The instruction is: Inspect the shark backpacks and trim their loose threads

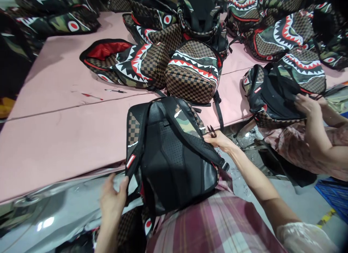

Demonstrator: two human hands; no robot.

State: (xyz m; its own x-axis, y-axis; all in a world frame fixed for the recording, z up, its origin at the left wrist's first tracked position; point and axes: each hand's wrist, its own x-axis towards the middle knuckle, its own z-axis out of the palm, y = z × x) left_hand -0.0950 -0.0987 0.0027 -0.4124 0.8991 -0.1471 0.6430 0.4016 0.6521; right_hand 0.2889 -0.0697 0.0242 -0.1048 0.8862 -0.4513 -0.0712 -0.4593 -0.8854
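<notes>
Plaid cloth adjoins a backpack, red label unreadable.

The backpack has a matt, dotted back panel and smooth, faintly glossy edges. The table looks smooth; the plaid garment is cloth.

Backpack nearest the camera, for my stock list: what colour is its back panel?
The back panel is black, shown best in the head view.

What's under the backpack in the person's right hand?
Below the backpack: plaid cloth along its lower edge, a red-and-white eye patch at lower left. Pink tabletop borders its upper part. Everything directly beneath is covered; can't tell what it rests on.
</notes>
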